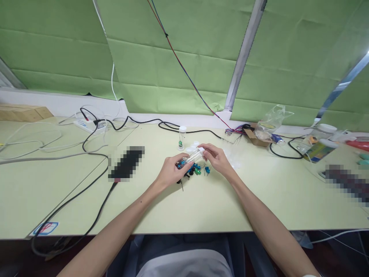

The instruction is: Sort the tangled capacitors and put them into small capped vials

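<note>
My left hand (172, 168) is wrapped round a clear tube (192, 157), which lies tilted with blue pieces at its lower end. At the tube's upper right end, the fingers of my right hand (215, 157) close on a white cap (201, 150). Whether the cap is fully seated I cannot tell. Beneath the hands is a small pile of blue, green and black parts, with a green part (197, 171) and a blue part (207, 170) at its right side. A second clear tube (182, 138), white-capped and holding a green part, stands upright behind.
White caps (192, 146) lie behind my hands. A blurred dark device (127, 163) with a black cable is at left, near a white power strip (90, 124). A cardboard box (258, 138) with a plastic bag stands back right, beside a labelled jar (320, 149).
</note>
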`<state>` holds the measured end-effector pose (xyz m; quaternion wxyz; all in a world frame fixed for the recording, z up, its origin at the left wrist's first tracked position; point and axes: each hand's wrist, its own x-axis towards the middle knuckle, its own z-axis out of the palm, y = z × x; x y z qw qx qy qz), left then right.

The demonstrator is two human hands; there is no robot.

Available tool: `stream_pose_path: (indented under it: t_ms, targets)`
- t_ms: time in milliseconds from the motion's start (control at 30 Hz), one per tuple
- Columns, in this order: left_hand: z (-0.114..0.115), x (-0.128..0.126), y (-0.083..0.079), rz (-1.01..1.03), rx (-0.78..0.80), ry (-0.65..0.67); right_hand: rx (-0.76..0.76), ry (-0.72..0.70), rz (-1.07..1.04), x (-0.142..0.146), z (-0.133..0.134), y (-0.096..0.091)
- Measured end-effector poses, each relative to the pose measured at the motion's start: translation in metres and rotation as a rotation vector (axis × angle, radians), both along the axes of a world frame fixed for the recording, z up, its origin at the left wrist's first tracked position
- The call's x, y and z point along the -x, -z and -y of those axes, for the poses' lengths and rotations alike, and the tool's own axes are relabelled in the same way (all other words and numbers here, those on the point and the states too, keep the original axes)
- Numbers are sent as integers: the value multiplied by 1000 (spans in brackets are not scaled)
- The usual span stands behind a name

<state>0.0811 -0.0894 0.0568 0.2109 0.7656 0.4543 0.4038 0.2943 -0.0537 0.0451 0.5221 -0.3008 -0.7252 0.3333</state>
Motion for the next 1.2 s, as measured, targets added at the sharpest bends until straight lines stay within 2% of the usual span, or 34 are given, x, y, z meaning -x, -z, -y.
stream_pose_path:
  t_ms: [500,733,867,1000,1200]
  targets:
    - [0,1,2,-60,-46,-17,-26,50,83,-1,1,-1]
    - [-1,1,1,-41,-15,-11,-20,73,106,-1,2,-3]
    - [-1,-1,-1,37,56,72,-50,127,204,-1,8,-9]
    - [0,-3,-2,38,84,159,-54,127,277,4,12,-6]
    - [2,-4,5,-10,62,106,-70,267,290,14,10,4]
